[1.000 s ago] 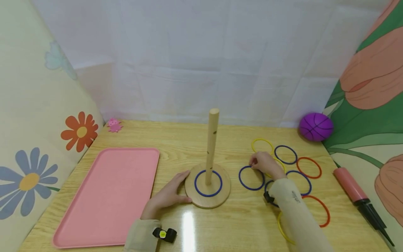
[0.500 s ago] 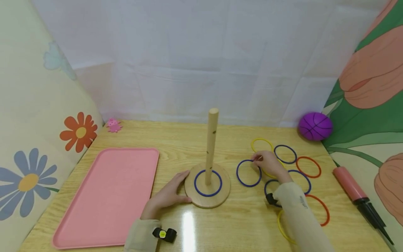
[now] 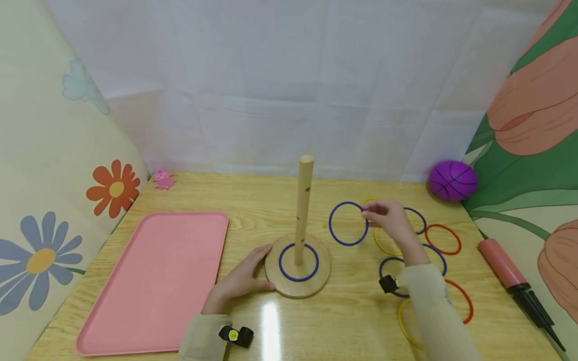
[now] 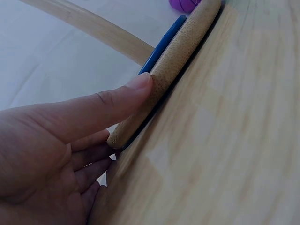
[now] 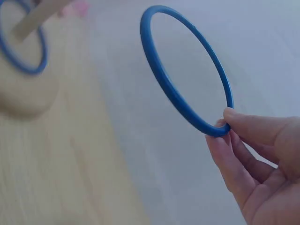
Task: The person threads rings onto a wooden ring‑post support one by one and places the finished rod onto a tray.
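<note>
In the head view, my left hand (image 3: 241, 278) holds the left side of the stand's round wooden base (image 3: 298, 290), thumb at the near rim and fingers at the far one. An upright wooden post (image 3: 303, 205) rises from that base, with a blue ring (image 3: 280, 262) lying around its foot. Right of the post, my right hand (image 3: 390, 220) pinches a second blue ring (image 3: 330, 223) by its edge. The right wrist view shows this blue ring (image 5: 161, 79) tilted up between thumb and fingers. Up close in the left wrist view, the thumb (image 4: 108, 105) touches the rim.
Several blue, yellow and red rings lie on the right, among them a red ring (image 3: 460, 245) and a yellow ring (image 3: 400, 328). A purple ball (image 3: 453, 181) and a red hand pump (image 3: 503, 265) are beyond them. Left are a pink tray (image 3: 153, 286) and a small pink toy (image 3: 163, 179).
My right hand has raised the blue ring off the tabletop and moved it away from me and slightly left, tilting it upward. The left hand and the stand have stayed put.
</note>
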Demonstrator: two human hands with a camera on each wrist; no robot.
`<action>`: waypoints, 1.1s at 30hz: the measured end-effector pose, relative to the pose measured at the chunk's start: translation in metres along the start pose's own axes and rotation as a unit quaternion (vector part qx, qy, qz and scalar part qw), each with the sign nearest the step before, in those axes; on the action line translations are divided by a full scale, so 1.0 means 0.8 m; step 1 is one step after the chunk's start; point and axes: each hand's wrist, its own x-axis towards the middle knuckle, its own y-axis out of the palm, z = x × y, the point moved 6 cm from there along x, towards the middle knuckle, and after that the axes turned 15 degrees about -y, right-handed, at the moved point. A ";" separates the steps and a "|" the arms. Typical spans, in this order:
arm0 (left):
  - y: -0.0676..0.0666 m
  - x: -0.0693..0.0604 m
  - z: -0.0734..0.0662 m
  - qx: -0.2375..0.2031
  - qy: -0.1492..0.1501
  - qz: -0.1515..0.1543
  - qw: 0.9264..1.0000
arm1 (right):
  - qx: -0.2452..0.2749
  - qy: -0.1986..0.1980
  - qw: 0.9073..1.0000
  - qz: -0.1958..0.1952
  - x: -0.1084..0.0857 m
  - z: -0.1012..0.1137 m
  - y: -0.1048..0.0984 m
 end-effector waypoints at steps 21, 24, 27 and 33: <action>0.001 -0.002 -0.002 -0.009 -0.003 0.004 1.000 | 0.367 -0.097 0.915 -0.138 -0.006 0.144 0.008; 0.000 -0.003 -0.002 -0.009 -0.007 0.005 1.000 | 0.381 -0.107 0.909 -0.135 0.000 0.161 0.016; 0.000 -0.003 -0.001 -0.008 -0.009 0.003 1.000 | 0.381 -0.108 0.909 -0.133 0.008 0.175 0.024; -0.001 -0.003 -0.002 -0.003 -0.005 0.000 1.000 | 0.364 -0.088 0.919 -0.123 0.016 0.182 0.042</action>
